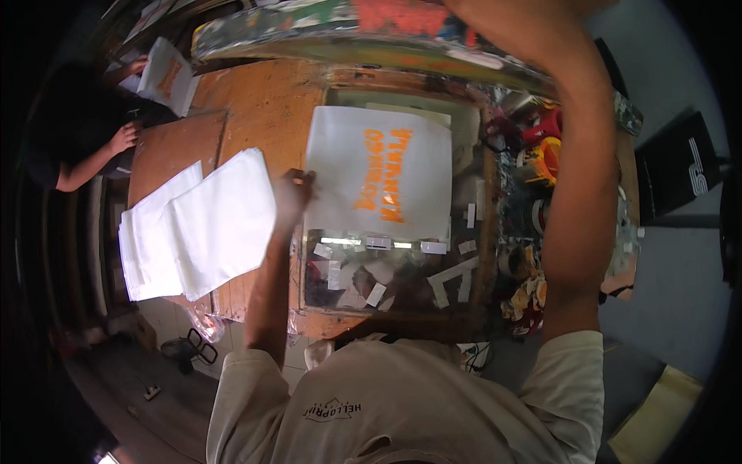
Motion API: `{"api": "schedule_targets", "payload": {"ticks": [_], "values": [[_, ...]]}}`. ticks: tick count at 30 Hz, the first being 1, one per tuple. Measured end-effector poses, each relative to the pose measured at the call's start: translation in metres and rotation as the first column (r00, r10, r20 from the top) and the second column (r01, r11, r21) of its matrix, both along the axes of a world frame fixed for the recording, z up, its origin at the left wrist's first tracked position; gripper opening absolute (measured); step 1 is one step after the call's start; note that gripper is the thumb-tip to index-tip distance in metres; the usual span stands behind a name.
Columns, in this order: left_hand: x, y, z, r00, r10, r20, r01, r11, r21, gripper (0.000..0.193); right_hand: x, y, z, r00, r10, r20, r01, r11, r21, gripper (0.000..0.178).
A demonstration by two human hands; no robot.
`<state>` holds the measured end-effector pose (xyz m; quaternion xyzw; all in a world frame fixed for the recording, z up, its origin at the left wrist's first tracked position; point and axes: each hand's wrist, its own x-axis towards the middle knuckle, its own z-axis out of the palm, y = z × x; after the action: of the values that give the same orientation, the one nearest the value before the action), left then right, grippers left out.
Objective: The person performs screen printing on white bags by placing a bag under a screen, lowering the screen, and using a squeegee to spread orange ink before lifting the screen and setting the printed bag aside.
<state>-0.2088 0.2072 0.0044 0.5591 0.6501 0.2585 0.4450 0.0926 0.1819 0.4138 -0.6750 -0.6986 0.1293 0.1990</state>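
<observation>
A white sheet [332, 178] printed with orange lettering lies flat on a glass-topped panel [402, 305] set in the wooden table. My left hand [294, 195] is at the sheet's left edge; its fingers are smeared by motion, and whether they touch the sheet is unclear. Beside that hand, to the left, lies a stack of blank white sheets [224, 220]. My right arm reaches up to a paint-stained frame [309, 35] raised across the far side of the table. At the top edge, my right hand [518, 23] is against the frame, with its fingers out of sight.
Another person sits at the far left, holding a similar orange-printed sheet [168, 77]. Paint containers [545, 158] crowd the table's right side, under my right arm. White stops and tape pieces [376, 294] dot the glass. A black folder-like panel [680, 166] stands at right.
</observation>
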Motion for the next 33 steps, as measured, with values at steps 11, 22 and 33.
{"api": "schedule_targets", "payload": {"ticks": [11,22,33], "values": [[-0.315,-0.006,0.027,0.448,0.669,-0.593,-0.452,0.742,0.494,0.053,0.037,0.026,-0.034,0.986,-0.161,0.042,0.147,0.960,0.238,0.068],[-0.379,-0.084,0.017,0.793,0.502,-0.345,-0.534,0.846,0.005,0.083,0.074,0.047,-0.042,0.999,-0.025,-0.033,0.030,0.987,0.157,0.062],[-0.350,-0.084,0.071,0.779,0.569,0.263,-0.516,0.820,-0.246,0.055,0.055,0.029,-0.039,0.997,-0.079,0.003,0.077,0.980,0.183,0.062]]}}
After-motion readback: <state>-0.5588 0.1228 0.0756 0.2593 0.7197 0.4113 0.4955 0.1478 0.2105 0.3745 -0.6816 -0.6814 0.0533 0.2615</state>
